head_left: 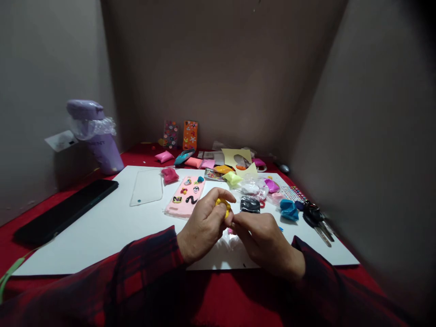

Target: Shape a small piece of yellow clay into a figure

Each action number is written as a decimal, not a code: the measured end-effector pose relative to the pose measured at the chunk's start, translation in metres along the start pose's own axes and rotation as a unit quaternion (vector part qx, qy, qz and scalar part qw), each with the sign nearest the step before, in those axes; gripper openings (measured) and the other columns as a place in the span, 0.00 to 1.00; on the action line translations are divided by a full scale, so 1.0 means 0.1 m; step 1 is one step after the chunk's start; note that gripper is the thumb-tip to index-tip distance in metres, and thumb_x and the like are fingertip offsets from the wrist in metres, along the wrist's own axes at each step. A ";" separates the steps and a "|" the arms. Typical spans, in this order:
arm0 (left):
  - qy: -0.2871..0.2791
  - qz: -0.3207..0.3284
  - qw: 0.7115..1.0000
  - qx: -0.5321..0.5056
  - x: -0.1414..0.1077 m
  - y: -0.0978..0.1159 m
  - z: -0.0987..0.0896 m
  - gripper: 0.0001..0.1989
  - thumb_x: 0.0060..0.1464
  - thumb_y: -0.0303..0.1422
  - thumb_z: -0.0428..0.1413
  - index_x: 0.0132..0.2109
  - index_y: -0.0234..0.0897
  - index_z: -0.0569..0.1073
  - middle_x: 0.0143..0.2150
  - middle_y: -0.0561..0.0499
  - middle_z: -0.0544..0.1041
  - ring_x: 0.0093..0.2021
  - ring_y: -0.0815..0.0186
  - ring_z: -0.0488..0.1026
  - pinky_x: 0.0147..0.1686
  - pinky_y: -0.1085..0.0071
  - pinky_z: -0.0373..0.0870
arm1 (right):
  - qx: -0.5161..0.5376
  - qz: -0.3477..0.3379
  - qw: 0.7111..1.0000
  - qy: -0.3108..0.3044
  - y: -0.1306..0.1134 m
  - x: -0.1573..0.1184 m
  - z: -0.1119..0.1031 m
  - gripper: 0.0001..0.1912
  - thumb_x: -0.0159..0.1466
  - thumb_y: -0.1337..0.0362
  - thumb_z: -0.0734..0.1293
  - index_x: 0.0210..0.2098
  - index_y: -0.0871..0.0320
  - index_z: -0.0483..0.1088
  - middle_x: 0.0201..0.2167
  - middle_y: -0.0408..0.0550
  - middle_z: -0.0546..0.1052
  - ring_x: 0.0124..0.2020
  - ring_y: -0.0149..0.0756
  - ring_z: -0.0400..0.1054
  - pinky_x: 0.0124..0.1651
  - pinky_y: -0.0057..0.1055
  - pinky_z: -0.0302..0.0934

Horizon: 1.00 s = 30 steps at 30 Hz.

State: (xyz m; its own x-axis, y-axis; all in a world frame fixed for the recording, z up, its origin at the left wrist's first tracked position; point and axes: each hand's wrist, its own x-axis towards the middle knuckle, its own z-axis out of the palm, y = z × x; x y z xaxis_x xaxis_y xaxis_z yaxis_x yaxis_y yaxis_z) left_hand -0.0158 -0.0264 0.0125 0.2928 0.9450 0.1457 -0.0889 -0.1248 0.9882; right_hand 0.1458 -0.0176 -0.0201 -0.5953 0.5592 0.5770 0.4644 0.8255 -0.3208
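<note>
A person's left hand [204,227] pinches a yellow lump [223,207] between thumb and curled fingers, just right of the pink phone case [183,198] and partly nearer the wearer. The right hand [264,238], fingertips drawn together, meets the left at the lump's near side; whether it grips anything cannot be told. Fingers cover much of the lump, leaving its direction and long axis unclear. The pink phone case lies lengthwise away from the person, its far end slanting right. Left of it, past a clear phone case [147,187], the white board [102,231] offers open room toward a black slab [68,209]. To its right, a black packet [250,205], blue packet [289,210] and keys [312,214] crowd the board. Nearer than the case, the board's front edge runs beneath both forearms.
</note>
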 end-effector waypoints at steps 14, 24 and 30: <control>-0.014 0.017 0.999 -0.029 -0.01 0.02 0.02 0.11 0.58 0.40 0.46 0.43 0.39 0.63 0.25 0.58 0.65 0.19 0.77 0.59 0.17 0.81 0.57 | 0.013 0.028 0.999 0.007 0.02 -0.01 -0.01 0.11 0.67 0.70 0.55 0.30 0.60 0.63 0.24 0.45 0.70 0.24 0.29 0.63 0.28 0.25 0.53; -0.004 0.023 1.000 -0.012 -0.03 0.04 0.00 0.17 0.59 0.43 0.41 0.50 0.39 0.62 0.22 0.56 0.66 0.19 0.74 0.60 0.15 0.80 0.53 | 0.016 0.009 1.000 0.000 0.00 0.00 -0.02 0.10 0.66 0.71 0.55 0.32 0.60 0.65 0.25 0.45 0.72 0.25 0.29 0.65 0.29 0.25 0.55; -0.027 0.014 0.999 -0.019 -0.01 0.03 0.00 0.14 0.59 0.39 0.42 0.50 0.39 0.60 0.22 0.57 0.66 0.17 0.75 0.58 0.15 0.80 0.52 | 0.008 0.007 1.000 0.002 0.02 -0.01 0.00 0.10 0.66 0.73 0.55 0.31 0.59 0.64 0.25 0.43 0.71 0.24 0.28 0.63 0.27 0.25 0.51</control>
State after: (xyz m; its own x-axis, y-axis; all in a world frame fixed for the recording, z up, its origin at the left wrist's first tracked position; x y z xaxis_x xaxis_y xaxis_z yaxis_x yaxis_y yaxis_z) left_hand -0.0166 -0.0278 0.0152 0.3397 0.9239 0.1763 -0.1331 -0.1384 0.9814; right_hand 0.1477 -0.0162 -0.0214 -0.5864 0.5709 0.5746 0.4626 0.8184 -0.3409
